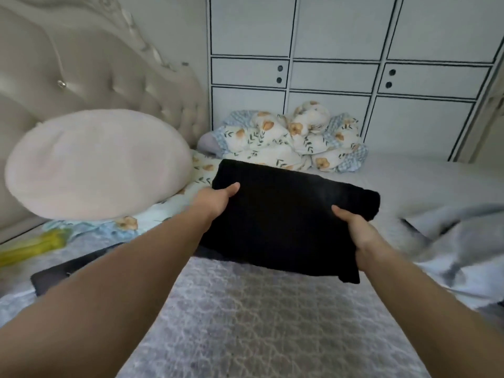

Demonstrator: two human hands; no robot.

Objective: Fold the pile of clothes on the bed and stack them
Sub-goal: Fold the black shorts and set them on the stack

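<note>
A folded black garment (286, 214) is held above the bed (259, 323) in the middle of the view. My left hand (215, 201) grips its left edge, thumb on top and fingers hidden under the cloth. My right hand (360, 233) grips its right edge the same way, thumb over the top. A grey garment (458, 241) lies crumpled on the bed at the right. Another dark flat piece (71, 271) lies on the bed under my left forearm, partly hidden.
A large round beige cushion (95, 165) leans on the tufted headboard (81, 64) at left. A floral quilt (294, 140) is bunched at the back against the white wardrobe (341, 50). A yellow-green item (35, 246) lies at the far left.
</note>
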